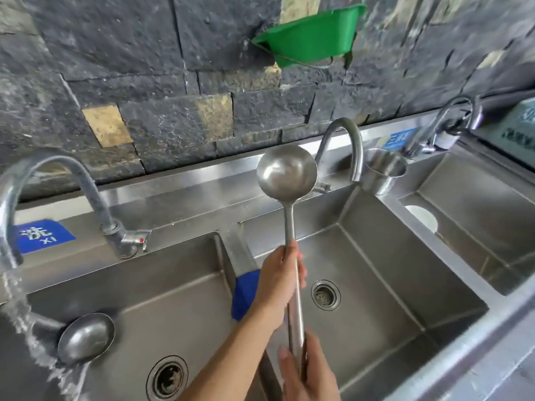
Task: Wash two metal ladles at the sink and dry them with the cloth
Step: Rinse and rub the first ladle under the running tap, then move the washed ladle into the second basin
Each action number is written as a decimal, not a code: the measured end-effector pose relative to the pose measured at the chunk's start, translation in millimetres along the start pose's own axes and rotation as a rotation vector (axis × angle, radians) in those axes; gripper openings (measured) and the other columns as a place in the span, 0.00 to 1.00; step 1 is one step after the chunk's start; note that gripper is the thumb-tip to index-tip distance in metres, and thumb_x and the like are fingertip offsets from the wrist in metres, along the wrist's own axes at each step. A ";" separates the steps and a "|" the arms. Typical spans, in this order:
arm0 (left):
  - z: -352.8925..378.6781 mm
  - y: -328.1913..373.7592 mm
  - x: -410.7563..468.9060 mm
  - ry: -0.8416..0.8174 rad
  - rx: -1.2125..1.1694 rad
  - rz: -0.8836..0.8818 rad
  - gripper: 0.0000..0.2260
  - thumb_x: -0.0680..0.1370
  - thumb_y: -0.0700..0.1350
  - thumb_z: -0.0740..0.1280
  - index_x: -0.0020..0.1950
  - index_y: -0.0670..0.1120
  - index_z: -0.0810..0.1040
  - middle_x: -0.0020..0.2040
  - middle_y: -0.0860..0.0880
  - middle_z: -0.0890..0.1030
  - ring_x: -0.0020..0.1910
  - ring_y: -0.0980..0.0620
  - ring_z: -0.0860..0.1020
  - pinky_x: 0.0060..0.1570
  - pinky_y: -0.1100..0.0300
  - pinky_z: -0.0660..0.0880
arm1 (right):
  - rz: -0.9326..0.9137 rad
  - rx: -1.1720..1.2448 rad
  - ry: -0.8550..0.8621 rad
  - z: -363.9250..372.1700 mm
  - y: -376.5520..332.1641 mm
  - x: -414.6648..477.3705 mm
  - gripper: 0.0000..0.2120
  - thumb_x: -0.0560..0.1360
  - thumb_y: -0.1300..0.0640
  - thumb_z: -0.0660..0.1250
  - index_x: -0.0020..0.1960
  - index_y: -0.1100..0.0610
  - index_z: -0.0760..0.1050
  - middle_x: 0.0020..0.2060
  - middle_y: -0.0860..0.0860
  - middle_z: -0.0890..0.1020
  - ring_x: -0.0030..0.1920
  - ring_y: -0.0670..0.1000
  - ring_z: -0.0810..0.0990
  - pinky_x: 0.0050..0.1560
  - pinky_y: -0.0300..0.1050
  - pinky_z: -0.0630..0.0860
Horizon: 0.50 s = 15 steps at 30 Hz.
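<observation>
Steel ladle (289, 221) held upright over middle basin (376, 285), bowl up; left hand (278, 285) and right hand (309, 369) both wrap its handle. Second ladle (85, 338) lies in left basin (179, 302) beside running water (20, 311).

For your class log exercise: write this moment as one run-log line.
left hand: grips ladle mid-handle | right hand: grips handle end | second ladle: left basin | left tap: running

The middle sink (376, 285) has open room. The left sink (173, 299) has a ladle (85, 338) and running water (20, 308) in the way. Curved taps (347, 146) stick up at the far side.
</observation>
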State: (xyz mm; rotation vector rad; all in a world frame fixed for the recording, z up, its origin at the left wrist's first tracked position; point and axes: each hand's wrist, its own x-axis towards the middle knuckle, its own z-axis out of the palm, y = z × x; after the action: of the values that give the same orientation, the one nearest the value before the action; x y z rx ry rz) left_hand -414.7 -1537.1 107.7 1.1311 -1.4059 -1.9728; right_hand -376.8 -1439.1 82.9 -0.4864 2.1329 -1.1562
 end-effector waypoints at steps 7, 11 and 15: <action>60.9 -46.9 -8.3 -0.142 0.018 -0.243 0.10 0.80 0.46 0.64 0.42 0.44 0.79 0.33 0.48 0.84 0.32 0.47 0.80 0.42 0.48 0.82 | 0.035 -0.209 -0.013 -126.8 66.3 -34.2 0.07 0.76 0.48 0.69 0.54 0.44 0.77 0.33 0.43 0.81 0.34 0.45 0.80 0.39 0.39 0.77; 83.1 -69.6 -1.4 -0.117 0.008 -0.344 0.07 0.81 0.41 0.63 0.47 0.41 0.78 0.39 0.45 0.83 0.31 0.49 0.81 0.31 0.60 0.80 | 0.084 -0.280 -0.144 -167.6 73.5 -16.0 0.10 0.76 0.43 0.64 0.48 0.48 0.74 0.29 0.48 0.77 0.29 0.48 0.76 0.36 0.53 0.78; 95.5 -95.0 10.5 -0.019 0.073 -0.408 0.07 0.79 0.38 0.66 0.41 0.40 0.80 0.42 0.41 0.84 0.36 0.46 0.82 0.32 0.57 0.81 | 0.141 -0.281 -0.278 -184.3 75.9 21.7 0.11 0.80 0.49 0.62 0.49 0.56 0.75 0.30 0.50 0.78 0.24 0.50 0.75 0.31 0.53 0.79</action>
State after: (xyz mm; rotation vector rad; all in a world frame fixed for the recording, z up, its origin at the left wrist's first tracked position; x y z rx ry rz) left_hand -491.2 -1458.1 29.3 1.5357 -1.3464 -2.2217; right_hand -521.9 -1300.7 84.0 -0.5754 2.0532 -0.6706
